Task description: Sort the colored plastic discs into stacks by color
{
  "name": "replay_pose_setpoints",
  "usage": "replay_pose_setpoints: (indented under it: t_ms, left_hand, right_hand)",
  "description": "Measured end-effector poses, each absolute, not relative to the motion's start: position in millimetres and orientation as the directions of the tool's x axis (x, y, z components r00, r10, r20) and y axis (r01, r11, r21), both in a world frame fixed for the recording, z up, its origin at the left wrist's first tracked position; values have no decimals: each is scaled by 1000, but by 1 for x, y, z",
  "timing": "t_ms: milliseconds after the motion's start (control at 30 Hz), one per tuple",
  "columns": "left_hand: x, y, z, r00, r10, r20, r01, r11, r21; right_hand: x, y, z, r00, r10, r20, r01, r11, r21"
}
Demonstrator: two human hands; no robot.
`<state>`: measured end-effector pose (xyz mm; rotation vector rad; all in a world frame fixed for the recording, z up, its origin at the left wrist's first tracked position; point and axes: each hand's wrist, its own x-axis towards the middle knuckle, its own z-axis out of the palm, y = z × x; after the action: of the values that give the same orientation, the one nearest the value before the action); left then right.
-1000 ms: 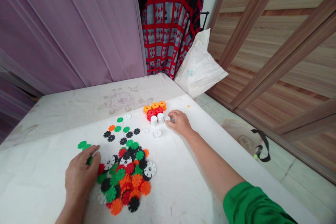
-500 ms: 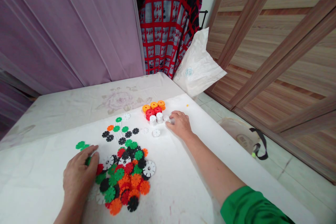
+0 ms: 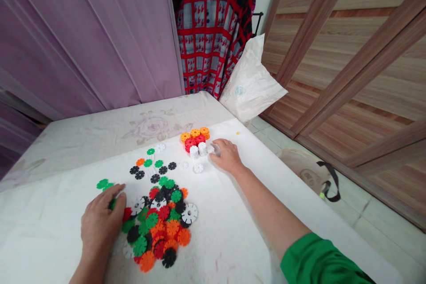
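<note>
we had right hand (image 3: 228, 156) at white discs (image 3: 211, 149), grip unclear; left hand (image 3: 100, 224) lay loosely open beside mixed disc pile (image 3: 172, 228).

The table (image 3: 233, 239) wears a white cloth, with a faded floral cloth (image 3: 109, 126) showing at its far end. On it lies a mixed pile of slotted plastic discs (image 3: 163, 226) in green, black, red, orange and white, with looser discs (image 3: 155, 178) just beyond. Farther right stand short stacks: yellow-orange (image 3: 195, 133), red (image 3: 191, 144) and white (image 3: 202, 149), close together.
</note>
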<state>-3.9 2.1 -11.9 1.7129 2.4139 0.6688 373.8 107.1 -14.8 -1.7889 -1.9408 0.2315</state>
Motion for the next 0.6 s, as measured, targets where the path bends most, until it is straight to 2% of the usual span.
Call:
replay_pose_setpoints:
  t_ms: [200,600]
  left_hand:
    - [-4,2,-10,-364,917,166,871,271,410]
    - [-2,2,-9,-357,916,182,874,259,411]
  right_hand:
    - [377,113,-18,-126,969,213,870,211,-445]
    - [377,112,-16,-93,973,210,870,182,-458]
